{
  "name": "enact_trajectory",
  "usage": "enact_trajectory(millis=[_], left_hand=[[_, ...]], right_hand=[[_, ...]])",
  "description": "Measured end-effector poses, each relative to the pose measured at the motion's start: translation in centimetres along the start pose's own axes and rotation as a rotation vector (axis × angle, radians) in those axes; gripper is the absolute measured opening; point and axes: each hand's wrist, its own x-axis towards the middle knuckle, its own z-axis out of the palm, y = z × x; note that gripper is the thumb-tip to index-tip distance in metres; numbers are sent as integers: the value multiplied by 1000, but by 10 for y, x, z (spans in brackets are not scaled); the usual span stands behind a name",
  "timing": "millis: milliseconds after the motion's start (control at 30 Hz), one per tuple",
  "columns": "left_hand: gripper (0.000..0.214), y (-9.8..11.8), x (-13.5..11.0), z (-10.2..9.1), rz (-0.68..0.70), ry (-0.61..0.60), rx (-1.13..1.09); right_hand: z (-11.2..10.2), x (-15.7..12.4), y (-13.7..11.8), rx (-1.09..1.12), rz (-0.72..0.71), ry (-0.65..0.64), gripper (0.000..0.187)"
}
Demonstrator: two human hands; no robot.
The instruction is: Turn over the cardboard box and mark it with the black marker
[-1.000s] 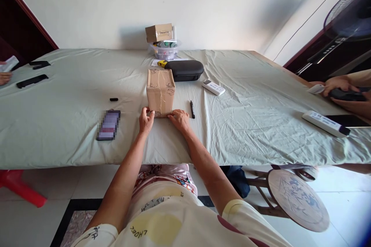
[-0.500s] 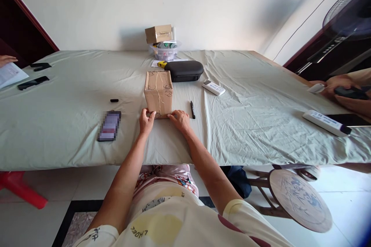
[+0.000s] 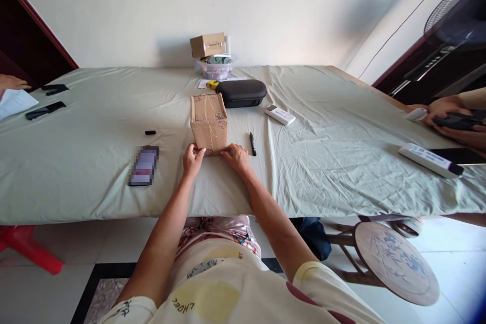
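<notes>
A brown cardboard box [image 3: 209, 124] with black scribbles and a cord-like line down its front stands on the cloth-covered table [image 3: 94, 162]. My left hand [image 3: 193, 159] grips its lower left front corner, thumb against the near face. At the lower right corner, my right hand [image 3: 237, 157] holds it with fingers curled round the edge. Just right of that hand lies an uncapped-looking black marker [image 3: 252, 144]. A small black cap [image 3: 150, 132] rests to the left, above a phone [image 3: 144, 166] with a blurred screen.
Behind the box sit a black hard case [image 3: 241, 92] and a plastic tub [image 3: 216, 68] topped by a small carton [image 3: 207, 45]. White devices [image 3: 280, 115] lie to the right. Other people's hands show at both sides, one near papers [image 3: 17, 102]. A round stool [image 3: 397, 263] stands below right.
The box and both hands stay almost in place, with only a slight shift right in the picture. At far left, the other person's hand and paper have moved a little.
</notes>
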Motion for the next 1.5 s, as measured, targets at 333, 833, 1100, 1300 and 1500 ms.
enact_trajectory(millis=[333,833,1100,1300,1500], left_hand=[[26,10,-2,-5,-55,-115,-65],[82,69,46,-21,328,19,-265],[62,88,55,-25,283,-20,-176],[52,91,50,-18,285,86,-113],[56,92,43,-6,278,108,-103]], right_hand=[[0,1,7,-66,-64,4,22],[-6,4,6,-52,-54,-39,20],[-8,2,4,-55,-55,-34,17],[-5,3,4,-59,-50,-14,17],[1,5,9,-100,19,40,18]])
